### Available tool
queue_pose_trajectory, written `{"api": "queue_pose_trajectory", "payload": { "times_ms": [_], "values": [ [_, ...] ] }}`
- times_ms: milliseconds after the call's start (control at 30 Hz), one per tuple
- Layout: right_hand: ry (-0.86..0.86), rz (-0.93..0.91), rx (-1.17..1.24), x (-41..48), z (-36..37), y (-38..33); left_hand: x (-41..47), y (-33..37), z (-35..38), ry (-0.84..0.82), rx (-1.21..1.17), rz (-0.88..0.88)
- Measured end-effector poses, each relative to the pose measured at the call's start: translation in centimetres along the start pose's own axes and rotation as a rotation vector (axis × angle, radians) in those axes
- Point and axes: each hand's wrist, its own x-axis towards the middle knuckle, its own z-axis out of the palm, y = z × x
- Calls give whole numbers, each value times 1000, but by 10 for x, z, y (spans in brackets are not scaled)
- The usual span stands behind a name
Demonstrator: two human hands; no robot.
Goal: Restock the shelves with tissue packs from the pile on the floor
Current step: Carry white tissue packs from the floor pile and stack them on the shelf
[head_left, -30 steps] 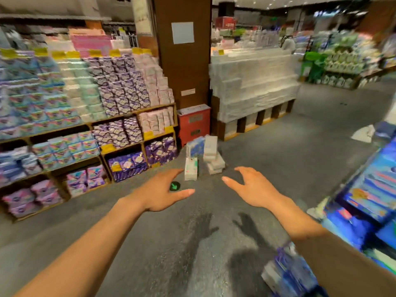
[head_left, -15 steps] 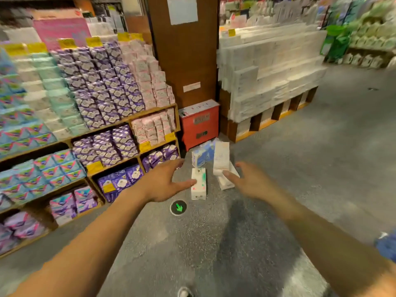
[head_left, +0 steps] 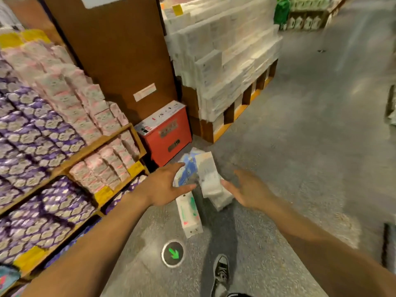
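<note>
A small pile of tissue packs lies on the grey floor. It holds a tall white pack (head_left: 207, 174), a blue-and-white pack (head_left: 189, 166) behind it, a low white pack (head_left: 220, 200) and a white pack with green and red print (head_left: 189, 213) lying nearest me. My left hand (head_left: 165, 187) hovers open just left of the pile, fingers spread in front of the blue-and-white pack. My right hand (head_left: 246, 189) is open just right of the tall white pack. Neither hand grips anything. Wooden shelves (head_left: 100, 144) at the left carry pink and purple packs.
A red box (head_left: 167, 133) stands against a brown pillar (head_left: 111, 56) behind the pile. A pallet stack of white packs (head_left: 222, 61) rises at the back right. A round floor marker with a green arrow (head_left: 173, 253) and my shoe (head_left: 220, 273) are below.
I have stepped closer and the view has tilted down. Both hands have reached forward to either side of the pile on the floor.
</note>
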Motion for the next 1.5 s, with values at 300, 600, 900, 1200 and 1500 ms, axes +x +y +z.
{"api": "queue_pose_trajectory", "payload": {
  "times_ms": [300,600,900,1200,1500],
  "values": [
    [6,154,59,238,49,-14,212,-132,-17,-87,11,32],
    [95,426,83,347,117,-51,357,-244,-4,-240,11,198],
    [280,788,370,420,307,-79,456,-397,113,-459,41,383],
    [221,1067,481,513,550,45,573,-529,369,-463,42,328],
    [179,1261,684,577,733,164,666,-604,589,-518,70,239]
  ]
}}
